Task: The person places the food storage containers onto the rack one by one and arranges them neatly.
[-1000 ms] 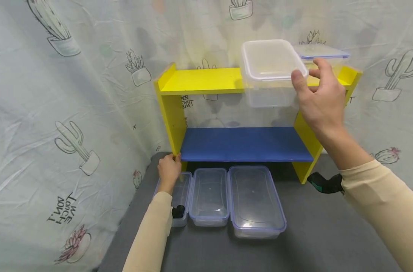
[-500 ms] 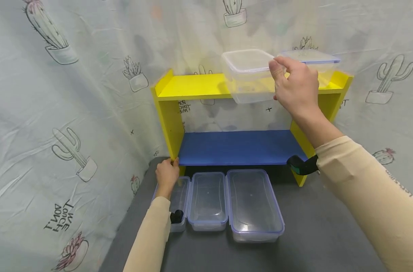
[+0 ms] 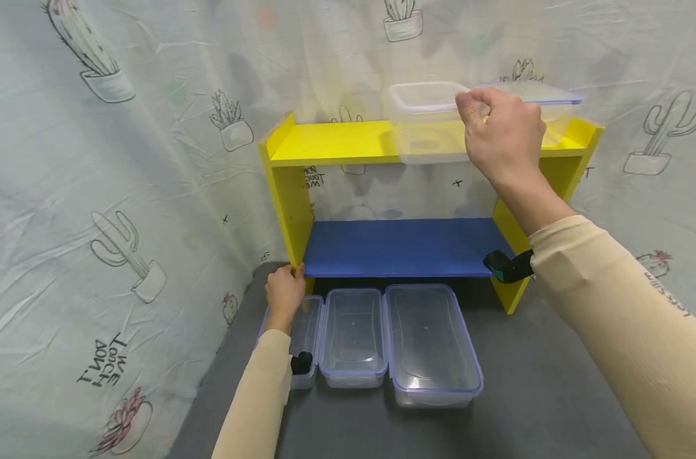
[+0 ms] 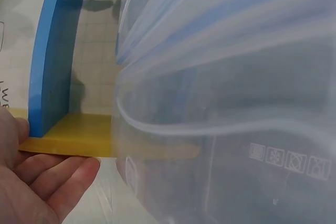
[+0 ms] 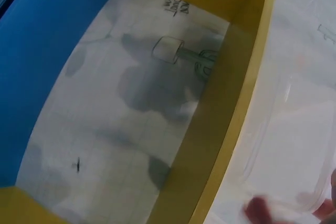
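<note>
My right hand (image 3: 505,137) pinches the near right corner of a clear plastic food container (image 3: 425,131) with a pale rim. It holds the container level with the yellow top board, left of another clear container. In the right wrist view the food container (image 5: 294,145) shows beyond the yellow board, with blurred fingertips at its edge. Lower left, my left hand (image 3: 285,293) grips the side panel of the yellow and blue shelf (image 3: 339,141). The left wrist view shows the fingers of this hand (image 4: 58,179) under the yellow panel, beside the blue board.
A clear container with a blue-edged lid (image 3: 554,102) stands on the top board's right end. Three lidded containers line up on the grey table (image 3: 531,395): a small one (image 3: 304,325), a medium one (image 3: 354,338) and a large one (image 3: 431,344). A cactus-print curtain (image 3: 170,159) hangs behind.
My right hand has moved left and toward the top board with the food container, which now appears lower and more level. The left hand keeps its grip on the shelf.
</note>
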Action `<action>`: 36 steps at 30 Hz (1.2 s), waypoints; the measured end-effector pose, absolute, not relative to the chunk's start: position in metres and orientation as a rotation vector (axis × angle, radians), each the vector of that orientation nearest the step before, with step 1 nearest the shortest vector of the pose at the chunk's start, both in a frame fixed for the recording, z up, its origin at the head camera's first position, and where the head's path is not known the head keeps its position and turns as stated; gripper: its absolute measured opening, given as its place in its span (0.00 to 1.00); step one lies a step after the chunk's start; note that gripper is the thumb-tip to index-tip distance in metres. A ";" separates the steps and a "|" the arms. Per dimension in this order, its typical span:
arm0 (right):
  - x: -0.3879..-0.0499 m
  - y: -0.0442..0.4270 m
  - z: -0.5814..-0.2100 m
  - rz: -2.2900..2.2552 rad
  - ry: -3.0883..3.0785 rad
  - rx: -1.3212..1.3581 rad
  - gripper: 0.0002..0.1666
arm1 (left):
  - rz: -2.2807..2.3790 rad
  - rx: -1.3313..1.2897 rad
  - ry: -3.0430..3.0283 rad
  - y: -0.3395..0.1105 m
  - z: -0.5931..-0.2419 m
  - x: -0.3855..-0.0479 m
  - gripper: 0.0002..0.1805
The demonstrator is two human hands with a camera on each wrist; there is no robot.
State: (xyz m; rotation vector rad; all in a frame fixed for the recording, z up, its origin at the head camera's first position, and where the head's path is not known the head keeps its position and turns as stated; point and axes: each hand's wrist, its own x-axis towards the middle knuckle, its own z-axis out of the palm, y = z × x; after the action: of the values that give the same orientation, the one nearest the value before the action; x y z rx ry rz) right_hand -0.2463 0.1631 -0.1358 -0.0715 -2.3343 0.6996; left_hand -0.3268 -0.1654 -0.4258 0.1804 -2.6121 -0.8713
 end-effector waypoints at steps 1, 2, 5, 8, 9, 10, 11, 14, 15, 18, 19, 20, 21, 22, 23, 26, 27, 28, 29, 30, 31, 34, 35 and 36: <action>-0.245 0.163 -0.137 0.690 -2.319 -0.043 0.33 | -0.868 0.177 -2.614 -0.165 -0.426 -0.327 0.23; -0.243 0.163 -0.140 0.679 -2.290 -0.002 0.32 | -0.865 0.173 -2.615 -0.165 -0.427 -0.327 0.23; -0.237 0.162 -0.153 0.536 -2.176 0.200 0.29 | -0.868 0.184 -2.610 -0.165 -0.428 -0.327 0.23; -0.235 0.161 -0.169 0.260 -2.054 0.386 0.24 | -0.866 0.196 -2.595 -0.167 -0.428 -0.326 0.23; -0.235 0.161 -0.173 0.175 -2.032 0.425 0.23 | -0.864 0.201 -2.594 -0.168 -0.427 -0.326 0.23; -0.235 0.161 -0.176 0.105 -2.016 0.451 0.23 | -0.863 0.201 -2.594 -0.169 -0.427 -0.326 0.23; -0.235 0.161 -0.179 0.055 -2.005 0.466 0.24 | -0.860 0.202 -2.595 -0.169 -0.426 -0.325 0.23; -0.237 0.162 -0.180 -0.001 -2.030 0.461 0.27 | -0.854 0.206 -2.600 -0.171 -0.426 -0.325 0.23; -0.237 0.162 -0.180 0.002 -2.044 0.456 0.27 | -0.855 0.210 -2.602 -0.171 -0.427 -0.325 0.23; -0.238 0.162 -0.178 0.012 -2.103 0.435 0.29 | -0.858 0.204 -2.605 -0.170 -0.428 -0.325 0.23; -0.238 0.162 -0.178 0.015 -2.126 0.428 0.29 | -0.860 0.199 -2.609 -0.169 -0.429 -0.325 0.23; -0.239 0.162 -0.179 0.019 -2.152 0.419 0.29 | -0.860 0.197 -2.611 -0.168 -0.429 -0.325 0.23; -0.240 0.163 -0.179 0.024 -2.177 0.409 0.30 | -0.855 0.191 -2.613 -0.167 -0.430 -0.325 0.23; -0.241 0.164 -0.180 0.027 -2.201 0.398 0.30 | -0.851 0.185 -2.616 -0.166 -0.430 -0.325 0.23; -0.242 0.165 -0.181 0.030 -2.226 0.387 0.31 | -0.851 0.184 -2.615 -0.165 -0.430 -0.326 0.22; -0.246 0.169 -0.183 0.027 -2.282 0.370 0.33 | -0.846 0.183 -2.607 -0.163 -0.431 -0.326 0.22; -0.248 0.170 -0.184 0.022 -2.293 0.370 0.33 | -0.848 0.182 -2.602 -0.163 -0.430 -0.326 0.22; -0.250 0.171 -0.183 0.017 -2.302 0.373 0.34 | -0.854 0.185 -2.596 -0.163 -0.430 -0.327 0.22; -0.251 0.172 -0.183 0.012 -2.312 0.377 0.35 | -0.856 0.188 -2.591 -0.163 -0.430 -0.327 0.22; -0.253 0.173 -0.182 0.005 -2.322 0.380 0.36 | -0.857 0.186 -2.588 -0.164 -0.429 -0.327 0.22; -0.254 0.173 -0.181 0.000 -2.332 0.383 0.37 | -0.857 0.187 -2.585 -0.164 -0.429 -0.327 0.22; -0.257 0.172 -0.180 0.002 -2.370 0.390 0.38 | -0.855 0.191 -2.576 -0.166 -0.428 -0.328 0.22; -0.257 0.172 -0.180 0.023 -2.373 0.394 0.39 | -0.852 0.191 -2.575 -0.166 -0.428 -0.328 0.22; -0.257 0.172 -0.181 0.048 -2.366 0.400 0.39 | -0.851 0.188 -2.575 -0.166 -0.428 -0.328 0.22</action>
State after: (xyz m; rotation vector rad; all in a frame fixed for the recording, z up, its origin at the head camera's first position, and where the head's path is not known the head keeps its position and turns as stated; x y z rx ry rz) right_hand -0.2569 0.1716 -0.1815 0.4005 -2.3665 0.0482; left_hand -0.3276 -0.1663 -0.4280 0.1885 -2.5746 -0.8510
